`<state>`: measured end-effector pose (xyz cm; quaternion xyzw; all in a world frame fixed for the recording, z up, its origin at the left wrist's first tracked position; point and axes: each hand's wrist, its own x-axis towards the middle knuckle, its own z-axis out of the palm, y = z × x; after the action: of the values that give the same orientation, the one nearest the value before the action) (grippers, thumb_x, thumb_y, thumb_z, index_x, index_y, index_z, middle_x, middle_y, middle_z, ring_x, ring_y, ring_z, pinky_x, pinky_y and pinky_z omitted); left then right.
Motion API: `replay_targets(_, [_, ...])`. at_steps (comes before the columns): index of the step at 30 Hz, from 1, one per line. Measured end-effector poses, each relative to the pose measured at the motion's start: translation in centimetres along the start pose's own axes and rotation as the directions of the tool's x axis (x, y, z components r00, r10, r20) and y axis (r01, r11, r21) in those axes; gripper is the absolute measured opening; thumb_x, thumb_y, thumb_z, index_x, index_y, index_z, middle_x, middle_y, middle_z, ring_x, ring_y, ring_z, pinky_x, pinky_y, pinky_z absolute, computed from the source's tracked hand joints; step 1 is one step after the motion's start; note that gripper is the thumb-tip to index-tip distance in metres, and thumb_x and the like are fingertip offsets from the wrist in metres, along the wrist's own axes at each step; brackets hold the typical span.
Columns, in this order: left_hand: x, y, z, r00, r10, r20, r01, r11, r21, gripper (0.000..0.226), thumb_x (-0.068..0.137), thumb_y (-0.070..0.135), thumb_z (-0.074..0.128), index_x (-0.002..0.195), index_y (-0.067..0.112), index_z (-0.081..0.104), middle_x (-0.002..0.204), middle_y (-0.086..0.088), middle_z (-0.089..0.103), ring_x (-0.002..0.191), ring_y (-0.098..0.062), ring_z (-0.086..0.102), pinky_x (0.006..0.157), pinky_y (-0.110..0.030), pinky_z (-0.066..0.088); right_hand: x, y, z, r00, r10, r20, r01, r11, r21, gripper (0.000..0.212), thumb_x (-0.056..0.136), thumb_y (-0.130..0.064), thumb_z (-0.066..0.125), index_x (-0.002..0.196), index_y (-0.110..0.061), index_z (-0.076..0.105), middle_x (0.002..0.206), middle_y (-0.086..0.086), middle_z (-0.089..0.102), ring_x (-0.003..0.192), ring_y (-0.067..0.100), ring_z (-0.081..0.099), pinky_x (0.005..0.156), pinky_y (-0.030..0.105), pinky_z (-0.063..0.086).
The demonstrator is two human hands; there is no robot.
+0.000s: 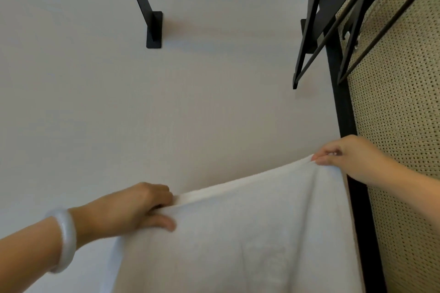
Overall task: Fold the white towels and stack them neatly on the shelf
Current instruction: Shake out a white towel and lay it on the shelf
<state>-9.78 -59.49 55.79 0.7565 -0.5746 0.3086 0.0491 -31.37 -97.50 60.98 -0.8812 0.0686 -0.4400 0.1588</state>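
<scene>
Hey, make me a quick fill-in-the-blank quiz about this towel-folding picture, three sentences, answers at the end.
1. Both hands hold the white towel by its ____ edge.
2. The white bangle sits on the ____ wrist.
3. The right hand is in front of a woven cane panel with a ____ frame.

Missing words: top; left; black

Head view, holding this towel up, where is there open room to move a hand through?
Open: the bare wall between the black bracket and the towel edge, and left of the left hand. Crowded: upper right, where black hangers hang beside the cane panel, close to the right hand.
</scene>
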Motion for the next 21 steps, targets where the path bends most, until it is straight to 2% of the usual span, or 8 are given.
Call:
replay_targets(3, [-1.2,1.4,3.0,0.991,-0.121,-0.059,0.114,0.987,-0.111,0.048,0.087,0.071,0.048,0.066,0.027,0.045,0.072,0.016,0.048,0.066,-0.001,0.049,0.061,-0.013,0.035,0.6,-2.1,-0.7,0.991,-0.025,-0.128,0.025,1.0,-0.002,0.013,0.089,-0.019,0.07,0.081,-0.028,0.075,0.054,-0.012,0.064,0.063,0.019,0.062,0.065,0.025,0.045])
replay_targets(6, [-2.3,3.1,7.4,0.954,-0.299,0.027,0.292,0.899,-0.326,0.035,0.085,0.062,0.057,0.063,0.035,0.052,0.066,0.02,0.052,0.061,-0.002,0.047,0.057,-0.015,0.033,1.7,-3.7,-0.5,0.993,-0.002,-0.118,0.015,0.994,0.106,0.014,0.094,-0.013,0.062,0.086,-0.019,0.072,0.055,0.012,0.067,0.044,0.016,0.061,0.051,0.024,0.051])
replay_targets(9, [-2.7,4.2,10.5,0.892,-0.427,0.15,0.448,0.785,-0.428,0.04,0.091,0.048,0.061,0.061,0.023,0.051,0.06,0.013,0.049,0.057,-0.003,0.043,0.057,-0.018,0.032,2.6,-2.3,1.3,1.0,0.027,-0.004,-0.027,0.989,0.146,0.018,0.094,-0.003,0.061,0.083,-0.015,0.07,0.06,0.018,0.069,0.056,0.024,0.071,0.062,0.031,0.061])
replay_targets(12, [0.4,2.6,7.0,0.798,-0.603,-0.007,0.557,0.741,-0.375,0.045,0.097,0.037,0.055,0.058,0.018,0.041,0.058,0.006,0.042,0.057,-0.01,0.04,0.051,-0.019,0.028,2.9,0.5,2.1,0.989,0.139,0.052,-0.143,0.987,0.078,0.014,0.095,-0.004,0.06,0.087,-0.012,0.069,0.065,0.019,0.07,0.066,0.032,0.072,0.079,0.048,0.059])
replay_targets(14, [4.5,1.0,1.4,0.774,-0.605,-0.186,0.538,0.784,-0.31,0.046,0.098,0.034,0.054,0.058,0.016,0.04,0.058,0.003,0.042,0.062,-0.017,0.041,0.05,-0.022,0.028,4.0,0.7,0.9,0.984,0.176,-0.018,-0.173,0.979,0.106,0.01,0.097,-0.004,0.057,0.094,-0.005,0.067,0.067,0.023,0.069,0.062,0.03,0.072,0.074,0.046,0.061])
replay_targets(17, [10.4,-0.3,-7.8,0.756,-0.513,-0.408,0.444,0.858,-0.256,0.042,0.099,0.032,0.052,0.062,0.014,0.043,0.066,0.0,0.048,0.064,-0.017,0.042,0.056,-0.031,0.024,6.4,-1.0,-2.7,0.956,0.179,-0.231,-0.124,0.964,0.236,0.008,0.099,-0.002,0.051,0.102,0.0,0.057,0.069,0.025,0.064,0.05,0.025,0.067,0.058,0.035,0.059])
replay_targets(19, [12.2,-0.5,-11.3,0.805,-0.444,-0.394,0.424,0.894,-0.144,0.039,0.1,0.032,0.05,0.066,0.014,0.042,0.071,-0.001,0.049,0.068,-0.02,0.045,0.059,-0.031,0.029,7.3,-1.5,-4.6,0.952,0.146,-0.268,-0.095,0.976,0.196,0.01,0.098,-0.002,0.052,0.106,-0.007,0.05,0.07,0.022,0.064,0.057,0.034,0.069,0.067,0.045,0.06])
replay_targets(21, [12.0,-0.7,-12.6,0.866,-0.401,-0.3,0.425,0.905,0.017,0.039,0.101,0.034,0.049,0.067,0.015,0.041,0.072,0.0,0.048,0.07,-0.022,0.045,0.059,-0.032,0.031,7.3,-1.3,-5.2,0.974,0.134,-0.182,-0.112,0.986,0.127,0.016,0.097,-0.001,0.053,0.11,-0.01,0.051,0.068,0.021,0.067,0.062,0.036,0.071,0.074,0.051,0.06])
